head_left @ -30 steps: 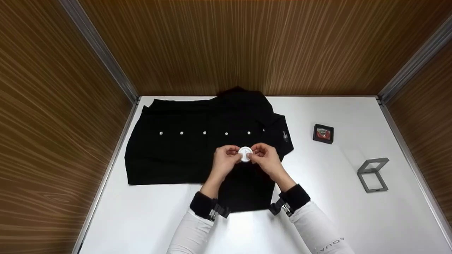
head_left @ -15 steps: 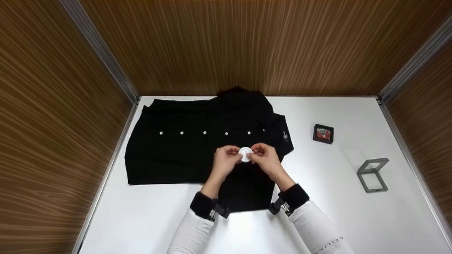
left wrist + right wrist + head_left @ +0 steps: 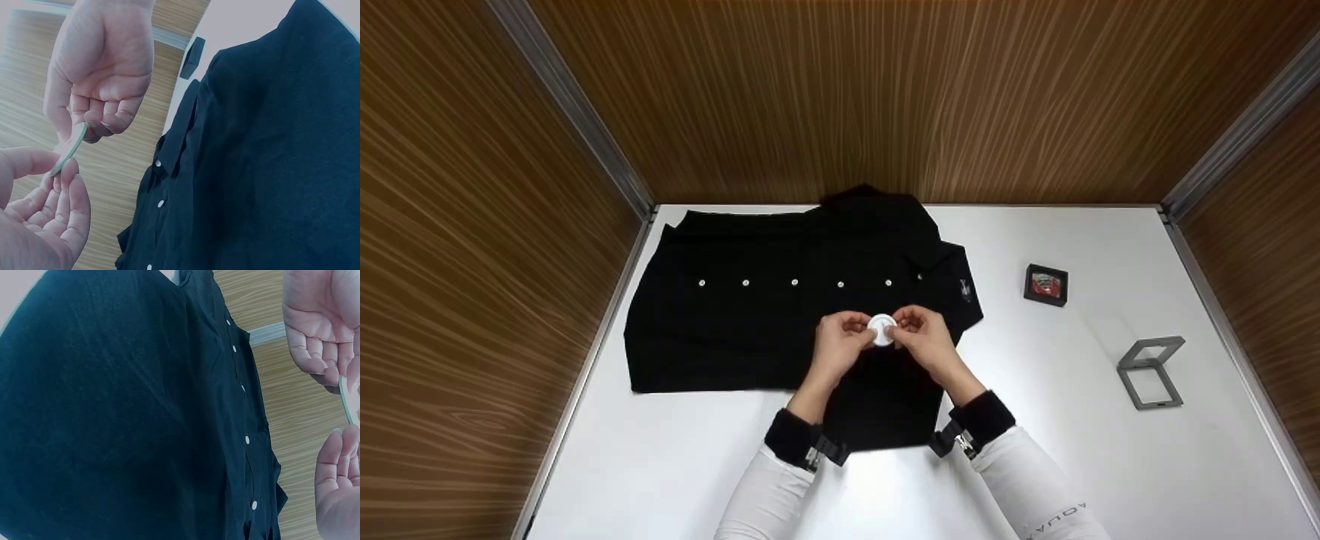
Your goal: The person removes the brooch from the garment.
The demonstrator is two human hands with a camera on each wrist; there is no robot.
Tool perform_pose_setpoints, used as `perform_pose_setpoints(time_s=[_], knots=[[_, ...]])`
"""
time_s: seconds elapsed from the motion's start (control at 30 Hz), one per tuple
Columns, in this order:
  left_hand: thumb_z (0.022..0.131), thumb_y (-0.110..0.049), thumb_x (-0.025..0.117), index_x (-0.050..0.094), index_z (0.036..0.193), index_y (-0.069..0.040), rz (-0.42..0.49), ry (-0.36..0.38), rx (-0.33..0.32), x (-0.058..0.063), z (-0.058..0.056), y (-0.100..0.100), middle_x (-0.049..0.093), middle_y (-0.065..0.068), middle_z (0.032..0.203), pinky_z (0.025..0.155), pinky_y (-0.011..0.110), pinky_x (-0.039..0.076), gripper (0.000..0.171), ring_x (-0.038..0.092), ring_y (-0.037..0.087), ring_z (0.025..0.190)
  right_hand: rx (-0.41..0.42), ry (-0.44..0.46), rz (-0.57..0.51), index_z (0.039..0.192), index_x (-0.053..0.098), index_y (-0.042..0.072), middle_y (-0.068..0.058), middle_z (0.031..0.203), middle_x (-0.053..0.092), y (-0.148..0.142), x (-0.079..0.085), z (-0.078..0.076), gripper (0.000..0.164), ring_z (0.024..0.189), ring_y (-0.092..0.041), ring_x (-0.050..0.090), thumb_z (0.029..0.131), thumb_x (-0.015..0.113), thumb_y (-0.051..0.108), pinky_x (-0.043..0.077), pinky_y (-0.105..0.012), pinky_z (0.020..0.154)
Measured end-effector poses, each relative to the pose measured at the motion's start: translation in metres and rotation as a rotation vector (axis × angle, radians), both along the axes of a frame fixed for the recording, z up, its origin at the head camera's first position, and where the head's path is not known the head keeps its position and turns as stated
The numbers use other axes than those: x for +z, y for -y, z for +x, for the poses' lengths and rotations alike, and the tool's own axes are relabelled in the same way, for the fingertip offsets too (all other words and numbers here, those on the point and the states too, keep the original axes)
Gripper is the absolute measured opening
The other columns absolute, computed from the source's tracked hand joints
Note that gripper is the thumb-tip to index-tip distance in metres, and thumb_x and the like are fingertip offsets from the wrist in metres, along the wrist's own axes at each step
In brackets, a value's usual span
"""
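A small white round disc (image 3: pixel 882 330) with a raised rim and a faint mark on its face is held between both hands, above a black shirt (image 3: pixel 735 337). My left hand (image 3: pixel 836 349) pinches its left edge between thumb and fingers. On the opposite edge, my right hand (image 3: pixel 928 343) pinches it the same way. Seen edge-on in the left wrist view, the disc (image 3: pixel 68 149) is thin with a pale green rim. The shirt lies spread flat, collar to the right, with a row of white buttons; the forearms cover part of its lower sleeve.
Right of the shirt sits a small black box (image 3: pixel 1045 285) with a red and silver picture on it. Farther right, a grey hinged frame (image 3: pixel 1151 373) stands unfolded on the white table (image 3: pixel 1035 465). Wood-grain walls (image 3: pixel 840 105) enclose the back and sides.
Almost nothing differs: both hands keep their pinch on the white disc, which has shifted only very slightly. The shirt, box and frame stay where they were.
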State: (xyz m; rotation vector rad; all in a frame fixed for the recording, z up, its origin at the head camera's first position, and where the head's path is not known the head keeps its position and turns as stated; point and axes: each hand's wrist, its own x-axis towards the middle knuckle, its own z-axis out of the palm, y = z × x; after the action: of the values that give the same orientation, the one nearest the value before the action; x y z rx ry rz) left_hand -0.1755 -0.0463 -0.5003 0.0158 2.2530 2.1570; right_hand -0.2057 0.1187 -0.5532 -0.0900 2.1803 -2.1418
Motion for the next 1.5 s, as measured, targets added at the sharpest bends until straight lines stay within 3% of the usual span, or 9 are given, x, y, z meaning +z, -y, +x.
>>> perform_pose_setpoints(time_s=[0.27,0.57,0.7,0.87,1.17,1.4,1.5], knots=[[0.078,0.016,0.065,0.064,0.096,0.019,-0.01,0.004,-0.002,0.0,0.0,-0.001,0.065,0.025,0.083,0.074,0.051,0.057,0.019,0.062,0.016,0.066,-0.013,-0.003,-0.025,0.089,0.062,-0.008,-0.008,0.076,0.057,0.001,-0.003,0.0,0.011,0.06,-0.013,0.053,0.08,0.067,-0.01,0.05,-0.026,0.054],[0.079,0.015,0.065,0.065,0.097,0.019,-0.011,0.009,-0.007,-0.002,0.0,-0.001,0.065,0.023,0.083,0.073,0.048,0.058,0.018,0.063,0.019,0.068,-0.005,0.013,-0.041,0.093,0.061,-0.01,-0.009,0.079,0.058,0.0,-0.003,0.001,0.012,0.064,-0.016,0.054,0.082,0.067,-0.01,0.052,-0.029,0.057],[0.081,0.014,0.065,0.064,0.098,0.019,-0.003,0.01,-0.014,-0.002,0.0,-0.001,0.065,0.024,0.084,0.074,0.051,0.057,0.018,0.066,0.031,0.071,0.011,0.021,-0.038,0.096,0.061,-0.013,-0.009,0.081,0.059,-0.002,0.0,0.003,0.014,0.067,-0.02,0.055,0.084,0.067,-0.01,0.052,-0.028,0.059],[0.09,0.006,0.062,0.065,0.1,0.018,-0.002,-0.004,-0.029,-0.002,0.001,0.0,0.067,0.029,0.087,0.074,0.056,0.056,0.015,0.065,0.049,0.078,0.039,-0.003,-0.009,0.097,0.06,-0.015,-0.01,0.08,0.059,-0.004,0.019,0.013,0.014,0.065,-0.023,0.056,0.085,0.066,-0.009,0.049,-0.024,0.056],[0.097,-0.005,0.059,0.066,0.1,0.016,0.001,-0.006,-0.008,-0.002,0.0,-0.001,0.068,0.028,0.088,0.073,0.052,0.057,0.022,0.064,0.048,0.078,0.065,-0.072,-0.05,0.094,0.057,-0.016,-0.012,0.078,0.059,-0.005,0.029,0.018,0.014,0.06,-0.021,0.059,0.085,0.066,-0.012,0.053,-0.026,0.055],[0.095,-0.006,0.063,0.067,0.098,0.014,0.007,-0.008,0.025,-0.003,-0.001,-0.003,0.068,0.022,0.087,0.075,0.047,0.058,0.021,0.066,0.045,0.081,0.042,-0.096,-0.052,0.092,0.058,-0.016,-0.014,0.08,0.061,-0.008,0.005,0.009,0.013,0.064,-0.02,0.061,0.084,0.068,-0.013,0.055,-0.027,0.059],[0.093,-0.004,0.066,0.067,0.097,0.014,0.017,-0.028,0.031,-0.003,-0.001,-0.003,0.069,0.019,0.089,0.076,0.046,0.057,0.019,0.066,0.045,0.084,0.032,-0.094,-0.073,0.091,0.061,-0.015,-0.014,0.082,0.062,-0.009,0.002,0.009,0.013,0.068,-0.016,0.063,0.082,0.07,-0.013,0.056,-0.026,0.064]])
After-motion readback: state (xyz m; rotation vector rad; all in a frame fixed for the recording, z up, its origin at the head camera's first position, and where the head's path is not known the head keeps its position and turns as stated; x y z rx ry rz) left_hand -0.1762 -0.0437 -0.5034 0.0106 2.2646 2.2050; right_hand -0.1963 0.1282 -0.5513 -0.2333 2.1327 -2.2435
